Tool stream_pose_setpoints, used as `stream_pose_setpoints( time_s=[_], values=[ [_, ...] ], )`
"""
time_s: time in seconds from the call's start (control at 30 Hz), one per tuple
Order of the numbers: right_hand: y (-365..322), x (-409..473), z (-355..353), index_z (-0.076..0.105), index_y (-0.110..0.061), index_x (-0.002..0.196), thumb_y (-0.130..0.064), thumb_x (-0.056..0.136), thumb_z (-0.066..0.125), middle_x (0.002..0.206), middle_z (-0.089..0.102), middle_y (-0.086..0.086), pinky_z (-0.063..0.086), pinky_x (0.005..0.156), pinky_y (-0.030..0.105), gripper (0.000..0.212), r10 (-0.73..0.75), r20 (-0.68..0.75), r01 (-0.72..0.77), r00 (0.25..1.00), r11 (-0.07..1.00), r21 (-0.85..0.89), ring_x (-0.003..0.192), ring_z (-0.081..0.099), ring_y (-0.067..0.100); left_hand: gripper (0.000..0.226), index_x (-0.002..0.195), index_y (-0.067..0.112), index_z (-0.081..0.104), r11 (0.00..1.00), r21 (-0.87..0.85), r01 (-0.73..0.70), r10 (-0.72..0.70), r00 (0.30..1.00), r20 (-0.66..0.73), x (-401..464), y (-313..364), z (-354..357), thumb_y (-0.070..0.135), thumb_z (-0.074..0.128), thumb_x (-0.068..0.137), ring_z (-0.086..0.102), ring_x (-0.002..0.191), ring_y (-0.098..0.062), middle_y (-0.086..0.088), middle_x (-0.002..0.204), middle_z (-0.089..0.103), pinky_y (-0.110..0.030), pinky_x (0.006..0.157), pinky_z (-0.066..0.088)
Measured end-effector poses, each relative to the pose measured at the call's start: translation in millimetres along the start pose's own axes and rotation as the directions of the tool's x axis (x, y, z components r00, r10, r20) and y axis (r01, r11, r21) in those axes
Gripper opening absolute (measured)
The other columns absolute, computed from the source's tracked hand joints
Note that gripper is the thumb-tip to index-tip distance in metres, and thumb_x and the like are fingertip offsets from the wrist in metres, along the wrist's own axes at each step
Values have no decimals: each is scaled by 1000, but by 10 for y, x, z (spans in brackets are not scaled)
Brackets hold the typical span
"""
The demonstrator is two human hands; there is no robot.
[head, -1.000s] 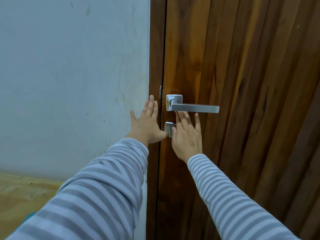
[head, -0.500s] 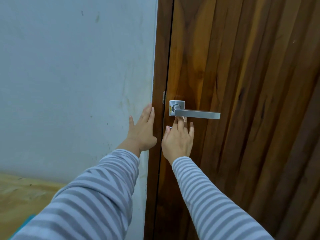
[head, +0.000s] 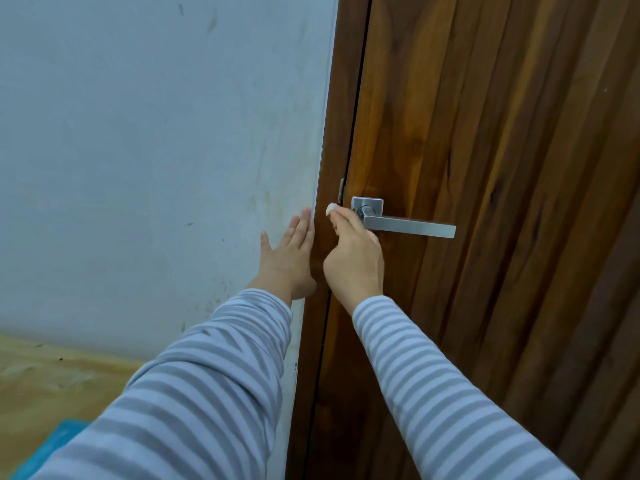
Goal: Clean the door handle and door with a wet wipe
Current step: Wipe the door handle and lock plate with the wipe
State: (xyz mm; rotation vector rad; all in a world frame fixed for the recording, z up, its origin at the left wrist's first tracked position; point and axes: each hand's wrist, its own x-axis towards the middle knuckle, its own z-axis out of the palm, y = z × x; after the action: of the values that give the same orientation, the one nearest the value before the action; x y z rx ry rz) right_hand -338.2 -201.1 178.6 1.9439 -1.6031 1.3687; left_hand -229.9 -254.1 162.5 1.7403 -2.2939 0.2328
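Here, my right hand [head: 353, 261] pinches a small balled white wet wipe [head: 331, 208] at the fingertips, pressing it beside the square rosette of the door handle [head: 403, 223]. My left hand [head: 289, 256] lies flat and open on the wall [head: 156, 150], against the door frame [head: 332, 133]. I judge the cleaning barely begun: the brushed-metal lever, straight and rectangular, looks unwiped along its length, and the door [head: 502, 168] itself, dark ribbed wood with a slight sheen, remains to do.
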Motion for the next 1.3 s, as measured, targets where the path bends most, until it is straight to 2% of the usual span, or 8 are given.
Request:
stream_pose_setpoints(
  time_s=[0.1, 0.2, 0.43, 0.63, 0.8, 0.97, 1.17, 1.3],
  values=[
    [31, 126, -117, 59, -16, 126, -11, 94, 48, 128, 61, -3, 49, 95, 31, 34, -124, -165, 106, 978, 988, -114, 115, 58, 15, 104, 149, 15, -29, 1000, -1, 11, -11, 1000, 20, -17, 21, -22, 23, 55, 89, -28, 145, -13, 4, 152, -44, -62, 117, -1],
    [102, 284, -189, 67, -13, 114, -10, 90, 56, 112, 69, 0, 47, 89, 32, 26, -277, -220, 207, 936, 933, -294, 98, 65, 17, 103, 149, 14, -29, 1000, 13, 25, -25, 999, 37, -20, 55, -50, 24, 54, 90, -29, 145, -14, 3, 151, -44, -63, 117, -1],
    [77, 444, -224, 66, -11, 105, -17, 89, 47, 106, 66, 4, 23, 111, 40, 26, -277, 151, 301, 949, 651, -697, 100, 61, 20, 104, 150, 14, -28, 1000, 10, 27, -28, 999, 33, -21, 45, -39, 22, 54, 88, -29, 145, -14, 3, 151, -44, -63, 116, -3],
    [102, 364, -191, 65, -11, 112, -23, 93, 43, 118, 61, 11, 17, 115, 46, 31, -270, 341, 431, 901, 444, -786, 118, 51, 28, 105, 150, 14, -29, 999, 28, 29, -30, 999, 18, -12, 30, -11, 26, 55, 87, -29, 145, -13, 4, 151, -45, -63, 116, -3],
    [81, 287, -163, 67, -12, 103, -22, 95, 43, 103, 64, 10, 9, 117, 49, 28, -267, 456, 513, 849, 211, -832, 106, 57, 29, 105, 150, 14, -29, 999, 42, 27, -28, 999, 20, -23, 30, -19, 28, 55, 88, -29, 145, -13, 4, 151, -45, -63, 116, -4],
    [208, 48, -68, 69, -12, 95, -19, 93, 43, 85, 64, 5, 1, 116, 50, 27, -289, 496, 569, 819, 288, -770, 95, 60, 26, 105, 150, 14, -28, 999, 34, 25, -26, 999, 26, -30, 33, -34, 28, 55, 88, -29, 145, -13, 3, 151, -45, -63, 116, -5],
    [535, -259, -65, 60, 2, 120, -7, 86, 38, 117, 64, 14, 27, 106, 42, 41, -476, 263, 523, 839, 573, -631, 115, 57, 28, 106, 150, 13, -28, 999, 16, 39, -39, 999, 23, -21, 81, -13, 28, 55, 86, -31, 145, -16, 1, 151, -45, -63, 116, -5],
    [623, -277, -62, 60, -2, 120, 1, 80, 48, 116, 65, 12, 44, 94, 39, 42, -408, 120, 417, 905, 798, -435, 110, 60, 27, 106, 150, 13, -28, 999, 15, 36, -37, 999, 20, -21, 77, -12, 27, 55, 85, -30, 145, -16, 1, 151, -45, -63, 116, -5]
  ],
)
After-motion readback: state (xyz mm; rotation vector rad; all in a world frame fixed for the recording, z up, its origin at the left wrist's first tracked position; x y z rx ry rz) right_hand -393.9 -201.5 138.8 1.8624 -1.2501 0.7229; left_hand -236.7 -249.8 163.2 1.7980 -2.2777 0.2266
